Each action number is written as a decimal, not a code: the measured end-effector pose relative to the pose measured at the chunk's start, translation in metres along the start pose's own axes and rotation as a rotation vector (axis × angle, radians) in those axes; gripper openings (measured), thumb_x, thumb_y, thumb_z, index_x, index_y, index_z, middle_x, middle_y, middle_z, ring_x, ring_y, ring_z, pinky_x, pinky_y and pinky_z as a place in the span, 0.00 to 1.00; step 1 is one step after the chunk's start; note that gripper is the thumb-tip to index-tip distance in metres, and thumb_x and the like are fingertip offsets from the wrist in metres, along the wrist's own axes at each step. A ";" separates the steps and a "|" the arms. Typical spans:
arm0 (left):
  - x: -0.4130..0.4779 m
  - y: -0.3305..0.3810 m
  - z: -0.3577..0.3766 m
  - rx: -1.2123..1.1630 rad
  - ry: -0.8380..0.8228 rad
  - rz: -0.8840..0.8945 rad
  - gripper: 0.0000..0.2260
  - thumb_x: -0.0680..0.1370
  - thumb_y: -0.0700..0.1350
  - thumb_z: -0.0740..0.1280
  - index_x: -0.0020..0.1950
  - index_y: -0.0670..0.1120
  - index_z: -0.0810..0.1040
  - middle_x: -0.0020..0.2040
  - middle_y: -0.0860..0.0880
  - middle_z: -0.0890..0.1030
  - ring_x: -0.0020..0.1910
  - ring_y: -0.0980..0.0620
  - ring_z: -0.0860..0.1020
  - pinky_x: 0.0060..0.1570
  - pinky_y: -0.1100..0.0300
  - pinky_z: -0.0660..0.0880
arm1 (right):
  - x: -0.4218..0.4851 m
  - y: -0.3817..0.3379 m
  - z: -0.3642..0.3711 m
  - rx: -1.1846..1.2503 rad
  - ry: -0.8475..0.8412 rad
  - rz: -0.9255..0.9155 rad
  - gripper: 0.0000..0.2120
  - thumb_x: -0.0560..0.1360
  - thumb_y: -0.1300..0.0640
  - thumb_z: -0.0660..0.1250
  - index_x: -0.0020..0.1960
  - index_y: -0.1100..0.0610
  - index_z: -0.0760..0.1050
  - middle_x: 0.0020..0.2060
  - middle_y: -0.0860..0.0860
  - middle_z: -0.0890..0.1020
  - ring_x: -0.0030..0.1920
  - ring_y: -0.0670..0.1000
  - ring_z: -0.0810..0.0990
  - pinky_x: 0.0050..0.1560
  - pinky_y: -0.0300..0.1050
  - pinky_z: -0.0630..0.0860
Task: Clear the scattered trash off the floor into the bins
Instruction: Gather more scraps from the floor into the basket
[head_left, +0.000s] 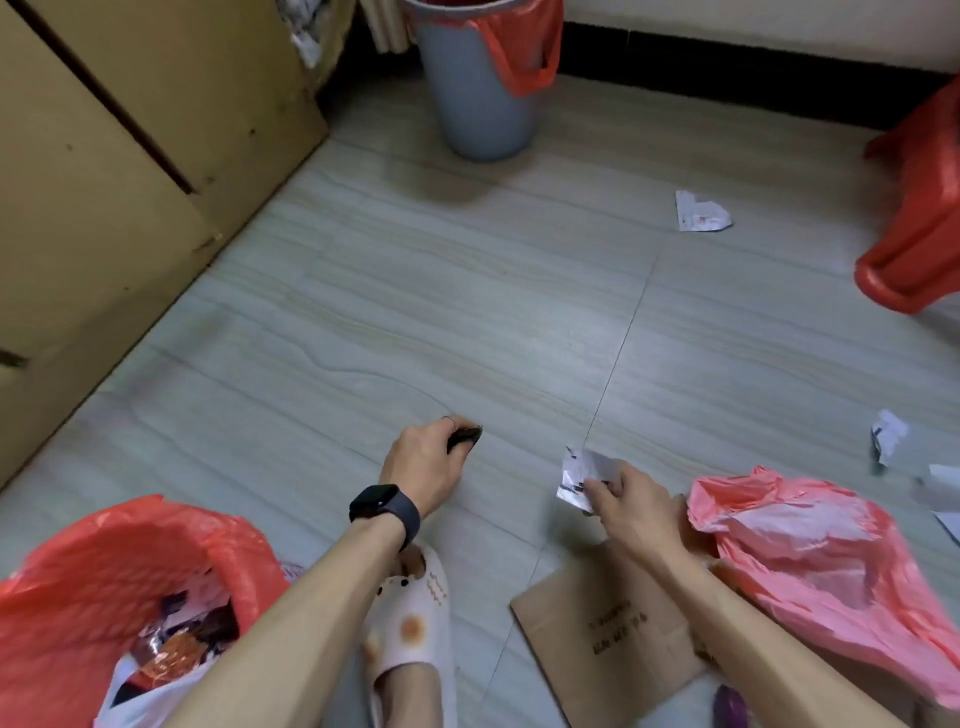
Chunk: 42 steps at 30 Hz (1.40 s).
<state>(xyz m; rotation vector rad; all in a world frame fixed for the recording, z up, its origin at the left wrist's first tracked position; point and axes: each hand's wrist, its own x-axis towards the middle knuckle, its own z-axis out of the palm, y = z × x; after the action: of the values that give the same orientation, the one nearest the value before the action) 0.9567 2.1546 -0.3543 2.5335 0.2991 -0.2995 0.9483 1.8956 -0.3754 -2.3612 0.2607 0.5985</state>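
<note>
The floor is grey tile. Big boxes stand along the wall, further out than the near bin. The near bin sits low by the person's left arm, with a red bag in it and wrappers inside.

Well across from the near bin, on the person's right, a pink bag lies crumpled on the floor. A flat brown paper lies between it and the near bin. A grey bin stands far from the near bin, by the back wall. A red thing sits far off to the right of the near bin; I cannot tell what it is. A slipper is just beside the near bin.

The left hand is out in front of the near bin, down at the floor. Its fingers pinch a small dark scrap. The scrap's long side slants away from the near bin. The right hand is further from the near bin and pinches a crumpled white paper.

The near bin lies back and to the left of both hands. The left hand is nearer, so I think its scrap needs only a short pull back. The white paper would have to cross over the slipper.

Paper bits lie far from the near bin, on the right hand's side.
</note>
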 end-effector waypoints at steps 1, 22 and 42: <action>-0.016 0.005 -0.015 -0.033 0.051 -0.011 0.10 0.78 0.50 0.67 0.59 0.55 0.81 0.53 0.54 0.84 0.54 0.53 0.81 0.56 0.58 0.76 | -0.013 -0.010 -0.007 0.063 -0.013 -0.042 0.05 0.78 0.50 0.63 0.46 0.51 0.70 0.35 0.46 0.82 0.40 0.51 0.78 0.35 0.43 0.64; -0.301 -0.115 -0.226 -0.182 0.630 -0.480 0.07 0.74 0.48 0.71 0.48 0.59 0.81 0.46 0.56 0.84 0.49 0.54 0.81 0.55 0.59 0.76 | -0.199 -0.256 0.057 -0.025 -0.299 -0.828 0.02 0.76 0.49 0.65 0.48 0.46 0.75 0.44 0.50 0.84 0.47 0.57 0.82 0.44 0.47 0.76; -0.247 -0.181 -0.155 0.276 0.464 -0.356 0.22 0.80 0.57 0.58 0.70 0.49 0.69 0.67 0.47 0.71 0.65 0.43 0.70 0.63 0.48 0.70 | -0.211 -0.175 0.117 -0.237 -0.318 -0.650 0.29 0.77 0.58 0.59 0.75 0.51 0.56 0.44 0.61 0.83 0.42 0.63 0.78 0.36 0.48 0.66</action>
<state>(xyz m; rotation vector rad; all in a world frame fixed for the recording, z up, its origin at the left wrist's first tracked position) 0.6952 2.3522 -0.2516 2.7919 0.9511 0.1339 0.7819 2.1099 -0.2508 -2.3306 -0.7282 0.6854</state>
